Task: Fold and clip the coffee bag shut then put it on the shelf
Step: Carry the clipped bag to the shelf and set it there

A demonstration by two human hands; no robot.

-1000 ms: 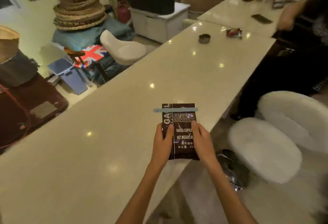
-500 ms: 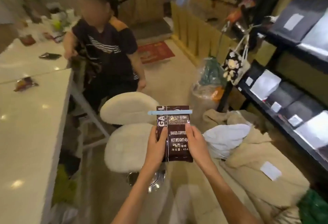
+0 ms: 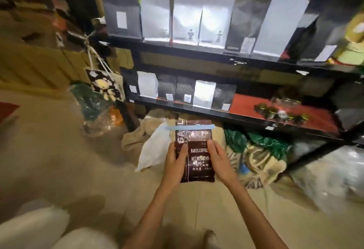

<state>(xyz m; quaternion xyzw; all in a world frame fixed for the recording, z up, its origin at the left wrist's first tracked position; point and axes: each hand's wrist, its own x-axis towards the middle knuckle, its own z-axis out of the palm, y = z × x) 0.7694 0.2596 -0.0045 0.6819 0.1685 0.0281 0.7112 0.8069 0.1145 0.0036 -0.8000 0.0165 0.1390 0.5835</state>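
Head view. The coffee bag [image 3: 197, 154] is held upright in front of the body, printed face toward the camera, above the floor and short of the black shelf unit [image 3: 226, 115]. A pale blue clip [image 3: 190, 127] runs across its folded top edge and juts out past both sides, so folding and clipping appear complete. The two-sided hold probably serves to keep the bag level and the clip undisturbed while carrying.

The left hand [image 3: 174, 163] wraps the bag's left edge, thumb laid flat on the front. The right hand [image 3: 218, 159] grips the right edge likewise, fingers [image 3: 211, 147] closed snugly onto the front panel. Neither hand is spread wide.

The lower shelf holds standing pouches [image 3: 203, 94] at left and small jars [image 3: 275, 110] at right, with bare red board [image 3: 244, 104] between: a likely spot for the bag.
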